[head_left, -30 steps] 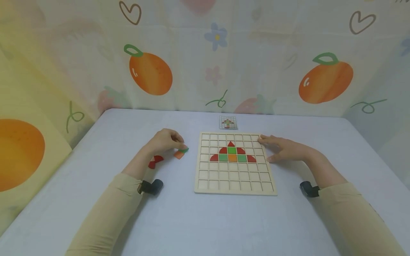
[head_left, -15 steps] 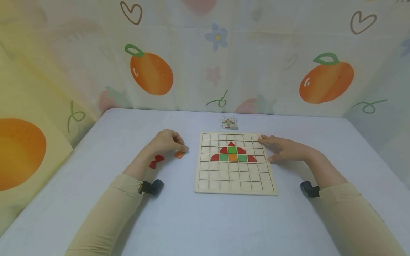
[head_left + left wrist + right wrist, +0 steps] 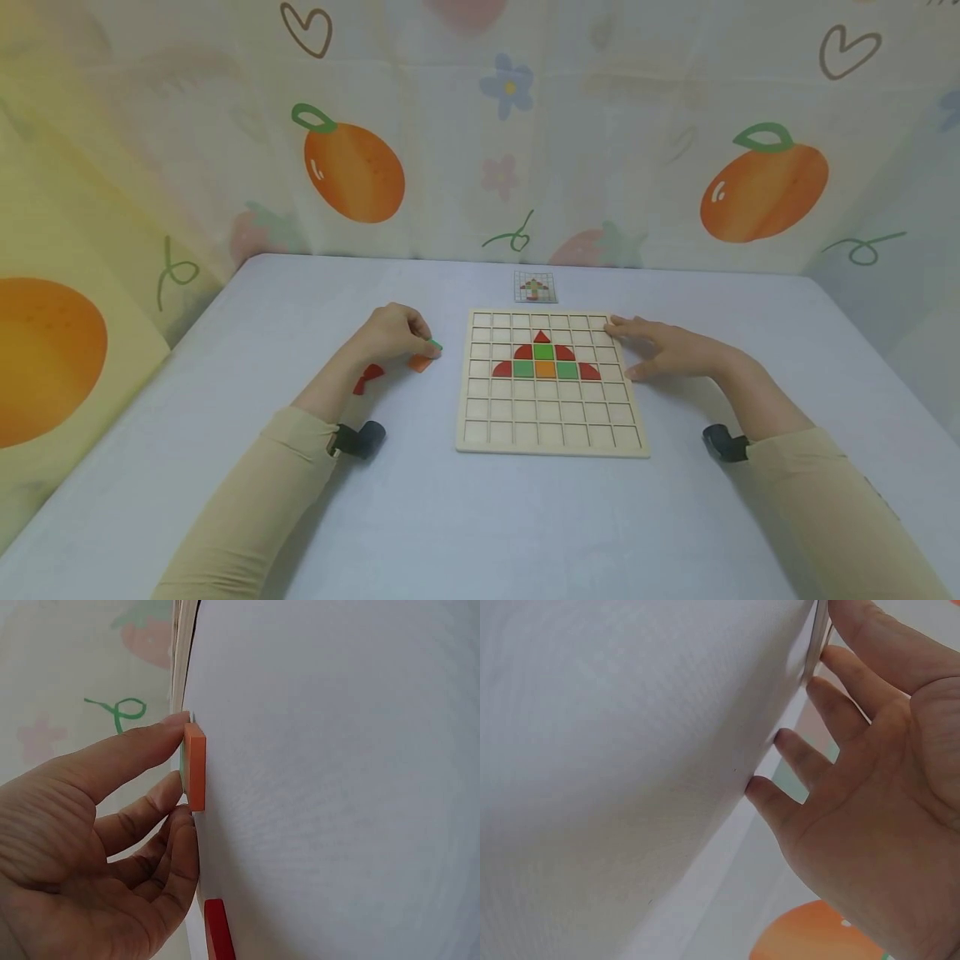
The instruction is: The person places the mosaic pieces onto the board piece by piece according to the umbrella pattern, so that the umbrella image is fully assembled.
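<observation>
My left hand point(image 3: 393, 330) is left of the wooden grid board point(image 3: 551, 435), thumb and forefinger pinching a small green tile point(image 3: 436, 343) low over the table. Right beside those fingertips lies an orange square tile point(image 3: 420, 363); in the left wrist view this orange tile point(image 3: 197, 771) partly hides the green one. Red pieces point(image 3: 372, 372) lie under the left wrist. On the board, red, green and orange pieces form a stepped triangle with a red tip point(image 3: 542, 337). My right hand point(image 3: 671, 347) rests with spread, fairly straight fingers against the board's right edge; the right wrist view shows its fingertips touching the table.
A small printed card point(image 3: 536, 287) with a coloured grid pattern lies behind the board. The white-covered table point(image 3: 480, 525) ends at a fruit-printed curtain point(image 3: 600, 100). A black wrist camera point(image 3: 360, 439) sits on the left wrist, another point(image 3: 725, 443) on the right.
The left hand stays nearly in place, its fingers shifting slightly at the green tile. The left wrist moves a little right over the red pieces. The right hand and board stay still.
</observation>
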Demonstrator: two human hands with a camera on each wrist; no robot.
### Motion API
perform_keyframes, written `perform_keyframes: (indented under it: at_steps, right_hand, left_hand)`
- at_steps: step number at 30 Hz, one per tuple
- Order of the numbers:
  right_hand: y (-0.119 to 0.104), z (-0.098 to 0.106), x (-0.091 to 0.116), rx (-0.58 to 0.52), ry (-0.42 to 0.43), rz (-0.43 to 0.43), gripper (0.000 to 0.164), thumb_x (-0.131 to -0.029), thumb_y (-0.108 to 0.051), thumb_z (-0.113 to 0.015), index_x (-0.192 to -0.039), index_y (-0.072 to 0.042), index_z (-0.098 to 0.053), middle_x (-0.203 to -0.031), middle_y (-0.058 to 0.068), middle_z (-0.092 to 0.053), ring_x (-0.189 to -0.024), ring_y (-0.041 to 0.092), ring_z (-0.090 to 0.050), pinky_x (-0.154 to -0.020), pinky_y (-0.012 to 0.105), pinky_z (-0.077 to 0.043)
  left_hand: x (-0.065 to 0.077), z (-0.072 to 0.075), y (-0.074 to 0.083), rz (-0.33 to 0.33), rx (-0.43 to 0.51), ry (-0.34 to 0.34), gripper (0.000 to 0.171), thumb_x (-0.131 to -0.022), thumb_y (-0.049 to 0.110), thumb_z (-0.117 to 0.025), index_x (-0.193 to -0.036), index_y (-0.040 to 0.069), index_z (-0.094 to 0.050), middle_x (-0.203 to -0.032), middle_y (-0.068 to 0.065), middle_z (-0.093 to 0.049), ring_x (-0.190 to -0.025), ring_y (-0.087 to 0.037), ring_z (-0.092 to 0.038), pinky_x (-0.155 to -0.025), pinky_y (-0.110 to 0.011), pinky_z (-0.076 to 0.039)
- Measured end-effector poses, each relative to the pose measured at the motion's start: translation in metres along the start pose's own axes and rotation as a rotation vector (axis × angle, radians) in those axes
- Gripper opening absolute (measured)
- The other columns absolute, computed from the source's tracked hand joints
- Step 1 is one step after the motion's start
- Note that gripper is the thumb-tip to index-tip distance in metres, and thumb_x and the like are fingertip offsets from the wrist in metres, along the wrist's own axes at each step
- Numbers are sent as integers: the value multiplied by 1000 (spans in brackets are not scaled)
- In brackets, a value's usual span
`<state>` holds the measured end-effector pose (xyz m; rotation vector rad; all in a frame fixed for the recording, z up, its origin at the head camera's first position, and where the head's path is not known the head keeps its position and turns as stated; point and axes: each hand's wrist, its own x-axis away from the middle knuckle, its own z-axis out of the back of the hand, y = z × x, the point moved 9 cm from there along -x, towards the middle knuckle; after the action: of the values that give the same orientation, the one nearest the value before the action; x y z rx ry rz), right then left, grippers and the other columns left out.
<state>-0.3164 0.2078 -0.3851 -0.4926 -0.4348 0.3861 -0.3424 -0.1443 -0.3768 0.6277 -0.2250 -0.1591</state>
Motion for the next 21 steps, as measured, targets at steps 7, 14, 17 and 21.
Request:
perform_keyframes:
  at_steps: [7, 14, 17, 21]
  right_hand:
    - [5, -1, -3, 4, 1, -16, 78, -77, -37, -70, -144, -21, -33, -154, 2, -15, -141, 36, 0, -103, 66, -6]
    - [5, -1, -4, 10, 3, -26, 78, -77, -37, -70, -144, -22, -32, -154, 1, -15, -141, 35, 0, -103, 66, -7]
    - [5, -1, -3, 7, 2, -27, 78, -77, -37, -71, -144, -22, -33, -154, 1, -15, -141, 35, 0, -103, 66, -7]
    - [2, 0, -1, 1, 1, -18, 78, -77, -38, -70, -144, -21, -33, -154, 3, -15, -140, 36, 0, -103, 66, -6]
  left_hand:
    - [2, 0, 5, -38, 7, 11, 27, -72, 23, -76, -90, 7, -63, -87, -6, -60, -84, -21, -51, -70, -30, -41]
    - [1, -1, 7, -43, 31, 16, 26, -72, 20, -76, -91, 10, -62, -87, -5, -58, -84, -21, -51, -69, -29, -41]
    - [1, -1, 8, -53, 40, 14, 26, -72, 19, -76, -93, 9, -62, -86, -6, -59, -82, -21, -51, -67, -28, -40]
    - [1, -1, 9, -64, 46, 12, 27, -72, 18, -76, -94, 10, -62, -86, -6, -60, -81, -20, -51, -66, -28, -40]
